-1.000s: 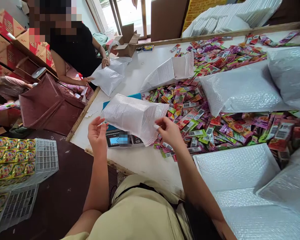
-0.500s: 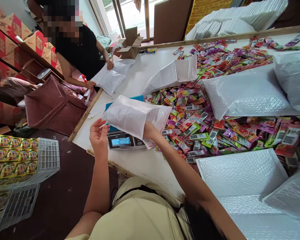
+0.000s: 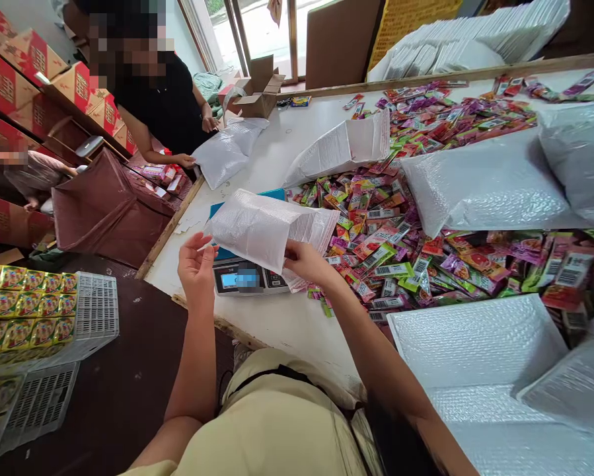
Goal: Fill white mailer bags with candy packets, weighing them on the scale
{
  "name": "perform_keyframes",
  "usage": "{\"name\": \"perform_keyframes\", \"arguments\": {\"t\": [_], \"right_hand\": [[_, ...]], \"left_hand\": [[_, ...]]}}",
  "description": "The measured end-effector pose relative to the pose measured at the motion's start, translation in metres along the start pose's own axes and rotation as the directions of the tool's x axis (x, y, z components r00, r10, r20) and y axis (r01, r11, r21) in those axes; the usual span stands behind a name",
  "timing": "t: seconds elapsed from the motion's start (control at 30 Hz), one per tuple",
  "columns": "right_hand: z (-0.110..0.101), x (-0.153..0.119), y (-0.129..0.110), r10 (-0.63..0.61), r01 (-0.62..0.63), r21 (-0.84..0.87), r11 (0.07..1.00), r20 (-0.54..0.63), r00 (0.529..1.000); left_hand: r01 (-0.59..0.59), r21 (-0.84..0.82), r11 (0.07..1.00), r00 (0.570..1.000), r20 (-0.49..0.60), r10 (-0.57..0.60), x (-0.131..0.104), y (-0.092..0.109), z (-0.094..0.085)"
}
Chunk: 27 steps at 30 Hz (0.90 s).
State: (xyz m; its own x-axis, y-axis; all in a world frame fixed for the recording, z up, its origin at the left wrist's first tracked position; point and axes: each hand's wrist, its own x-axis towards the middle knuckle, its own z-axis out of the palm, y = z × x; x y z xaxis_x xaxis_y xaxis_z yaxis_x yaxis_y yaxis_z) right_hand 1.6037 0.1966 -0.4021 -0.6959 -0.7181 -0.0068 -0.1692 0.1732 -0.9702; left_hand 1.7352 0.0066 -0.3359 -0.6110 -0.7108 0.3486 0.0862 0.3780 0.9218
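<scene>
A white bubble mailer (image 3: pixel 252 228) lies on a digital scale (image 3: pixel 242 279) with a lit display and a blue platform, its open mouth facing right. At that mouth is my right hand (image 3: pixel 304 261), fingers drawn together. The near edge of the mailer hides the fingertips, so what they hold, if anything, cannot be made out. My left hand (image 3: pixel 197 261) is raised just left of the mailer, with its fingers loosely bent and apart, holding nothing. Right of the mailer spreads a pile of colourful small snack packets (image 3: pixel 376 244).
Filled mailers (image 3: pixel 495 182) rest on the packets, and another open mailer (image 3: pixel 336 149) lies behind. Flat mailers (image 3: pixel 475 344) are at front right. Across the table, a co-worker (image 3: pixel 162 112) handles a filled mailer (image 3: pixel 230 152). Crates (image 3: pixel 96 307) stand on the floor at left.
My right hand has drawn back out of the mailer's mouth, so more of it shows. My left hand has barely moved. The co-worker's hands have shifted on their mailer.
</scene>
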Motion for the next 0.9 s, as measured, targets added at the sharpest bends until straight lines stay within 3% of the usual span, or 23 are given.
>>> {"name": "perform_keyframes", "arguments": {"t": [0.1, 0.3, 0.57, 0.9], "right_hand": [[-0.011, -0.012, -0.005, 0.009, -0.01, 0.107, 0.994, 0.009, 1.0], [-0.044, -0.051, -0.01, 0.061, -0.042, 0.116, 0.992, -0.163, 0.985], [-0.088, -0.118, 0.012, 0.113, -0.071, 0.125, 0.99, -0.362, 0.925], [-0.099, -0.16, 0.028, 0.203, -0.126, 0.182, 0.975, -0.51, 0.836]], "left_hand": [[0.003, -0.002, 1.0, 1.0, -0.005, -0.003, 0.0, -0.001, -0.002], [0.0, -0.028, 1.0, 1.0, -0.016, -0.001, 0.001, 0.002, 0.0], [-0.008, -0.045, 0.999, 0.999, -0.047, 0.006, -0.002, 0.01, -0.005], [-0.009, -0.084, 0.996, 1.0, -0.03, 0.006, -0.002, 0.013, -0.003]]}}
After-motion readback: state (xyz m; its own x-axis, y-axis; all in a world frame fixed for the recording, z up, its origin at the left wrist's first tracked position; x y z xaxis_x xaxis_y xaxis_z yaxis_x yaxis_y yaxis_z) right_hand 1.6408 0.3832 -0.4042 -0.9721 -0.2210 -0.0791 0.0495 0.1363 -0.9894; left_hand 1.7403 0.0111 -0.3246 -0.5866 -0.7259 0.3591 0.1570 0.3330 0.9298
